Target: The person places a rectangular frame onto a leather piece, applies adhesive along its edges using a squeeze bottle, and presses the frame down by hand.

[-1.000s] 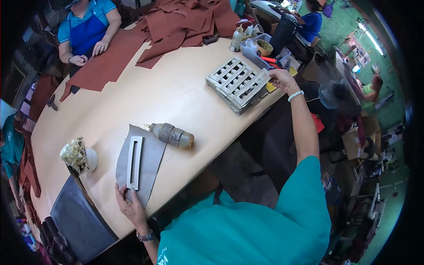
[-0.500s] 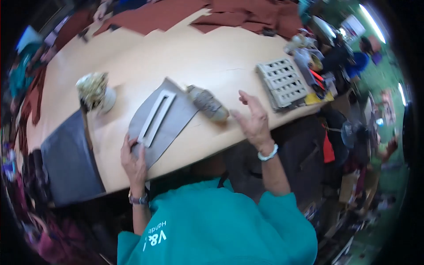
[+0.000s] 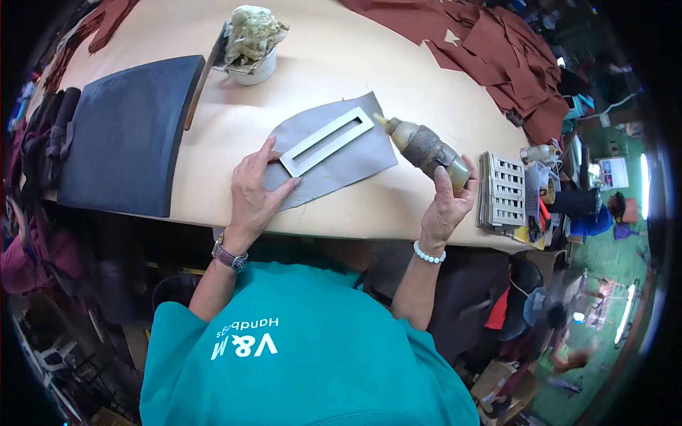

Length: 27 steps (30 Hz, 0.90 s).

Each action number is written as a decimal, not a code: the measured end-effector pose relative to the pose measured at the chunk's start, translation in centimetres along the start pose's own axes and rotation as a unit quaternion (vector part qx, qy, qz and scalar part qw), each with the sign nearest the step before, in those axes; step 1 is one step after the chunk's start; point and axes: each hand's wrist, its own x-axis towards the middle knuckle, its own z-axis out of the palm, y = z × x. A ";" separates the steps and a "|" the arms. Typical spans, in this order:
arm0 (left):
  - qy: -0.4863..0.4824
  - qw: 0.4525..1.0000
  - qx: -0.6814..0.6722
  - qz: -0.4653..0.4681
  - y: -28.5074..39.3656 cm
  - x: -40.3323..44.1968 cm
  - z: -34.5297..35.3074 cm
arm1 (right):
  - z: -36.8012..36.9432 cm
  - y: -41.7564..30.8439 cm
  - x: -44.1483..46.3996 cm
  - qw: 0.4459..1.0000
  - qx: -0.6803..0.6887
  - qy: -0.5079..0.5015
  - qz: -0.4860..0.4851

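Observation:
My right hand (image 3: 451, 199) grips the base end of a squeeze bottle (image 3: 428, 151) with dark wrapping round its middle. The bottle is tilted, its yellowish nozzle pointing up and left, close to the far end of a pale rectangular frame (image 3: 327, 144) with a long slot. That frame lies on a grey leather-like piece (image 3: 362, 157) with a curved edge. At their near left end rests my left hand (image 3: 257, 186), thumb and fingers apart, at the edge of the grey piece and beside the frame.
A white tub (image 3: 257, 69) topped with a crusty, yellowish mass stands at the back left. Left of it lies a large dark panel (image 3: 131, 138). A stack of slotted pale frames (image 3: 506, 190) sits right, near a cluttered basket. Brown-red pieces (image 3: 497, 57) cover the table's far right.
My right hand was open above the table and now holds the squeeze bottle, raised at a tilt. The camera view has turned, shifting everything. My left hand stays by the grey piece.

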 end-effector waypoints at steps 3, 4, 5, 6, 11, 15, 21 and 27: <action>-0.001 1.000 0.002 -0.005 0.0 0.0 0.0 | 1.1 0.6 0.6 1.000 -0.004 -0.003 0.008; 0.000 1.000 0.000 -0.005 0.0 0.0 0.0 | 1.4 0.8 0.6 1.000 -0.014 -0.006 0.007; 0.000 1.000 -0.001 -0.005 -0.1 -0.1 0.0 | 1.7 0.9 0.7 1.000 -0.023 -0.008 0.005; 0.000 1.000 -0.002 -0.005 -0.1 -0.1 0.0 | 2.0 1.1 0.8 1.000 -0.028 -0.011 0.002; -0.003 1.000 -0.004 -0.008 -0.2 -0.1 -0.1 | 2.8 1.7 1.2 0.998 -0.065 -0.017 -0.018; -0.003 1.000 -0.009 -0.006 -0.2 -0.2 -0.1 | 3.0 1.9 1.1 0.995 -0.093 -0.022 -0.014; -0.003 1.000 -0.005 0.003 -0.1 -0.2 -0.2 | 2.9 2.4 1.3 0.991 -0.124 -0.032 -0.043; -0.012 1.000 0.000 -0.009 0.0 -0.1 -0.3 | 2.7 2.2 1.2 0.989 -0.133 -0.046 -0.037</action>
